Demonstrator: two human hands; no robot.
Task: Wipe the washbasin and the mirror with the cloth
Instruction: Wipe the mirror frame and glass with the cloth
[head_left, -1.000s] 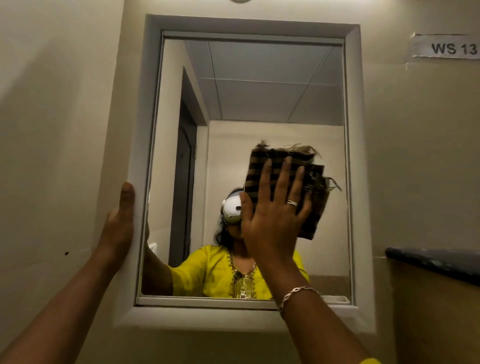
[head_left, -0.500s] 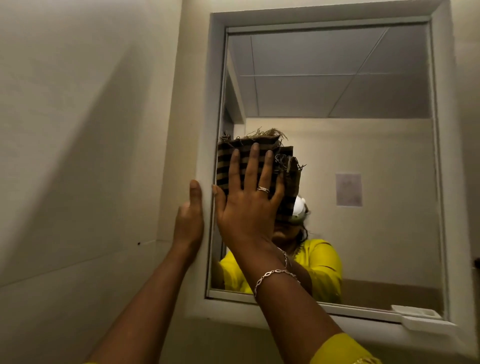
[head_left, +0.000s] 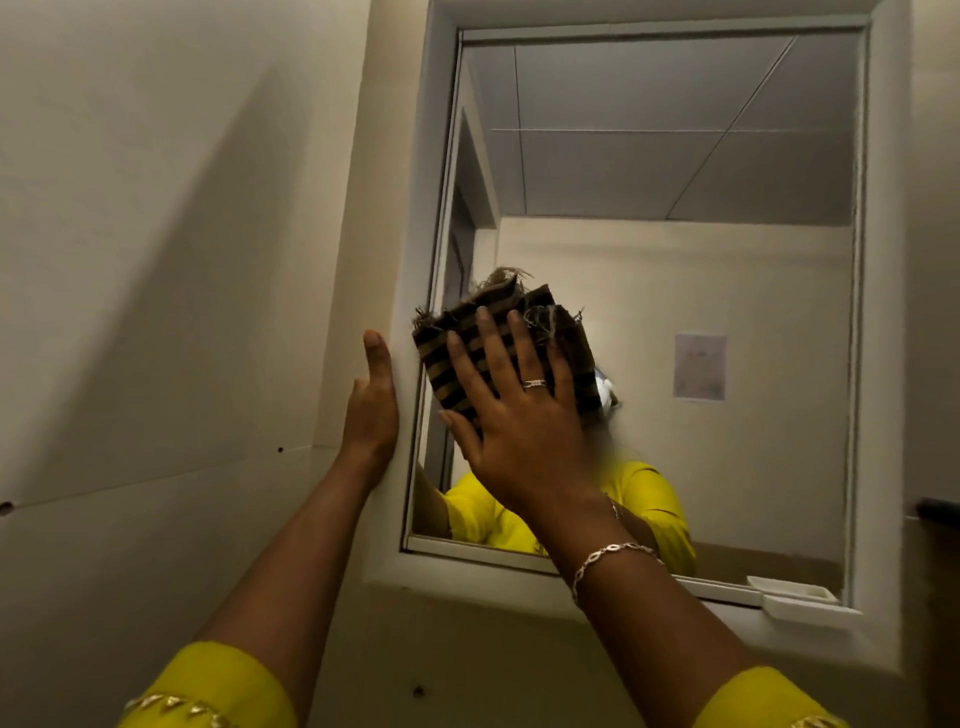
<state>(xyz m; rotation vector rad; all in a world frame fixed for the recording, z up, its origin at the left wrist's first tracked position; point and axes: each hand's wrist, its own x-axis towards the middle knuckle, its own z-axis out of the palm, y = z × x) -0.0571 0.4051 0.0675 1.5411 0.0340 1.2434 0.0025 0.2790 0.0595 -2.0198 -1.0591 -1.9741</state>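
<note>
your right hand (head_left: 519, 415), fingers spread, presses the folded brown striped cloth (head_left: 467, 353) flat against the white-framed wall mirror (head_left: 675, 260) for even wiping; your left hand (head_left: 371, 410), open, braces the frame.

- So the only thing carrying anything here is the mirror (head_left: 675, 156), set in a pale frame (head_left: 418, 208) on a plain beige wall (head_left: 156, 260).
- The striped brown cloth (head_left: 449, 358) sits flat on the glass near the left edge, about halfway up. One frayed corner overlaps the frame's left side.
- The right hand (head_left: 519, 431) lies on the cloth with fingers spread, pinning it to the glass.
- The left hand (head_left: 369, 410) rests flat along the outer left edge of the frame, thumb pointing up, just beside the cloth.
- A small white tray (head_left: 800, 597) sits on the frame's bottom ledge at the lower right corner. Can't tell if anything's in it.
</note>
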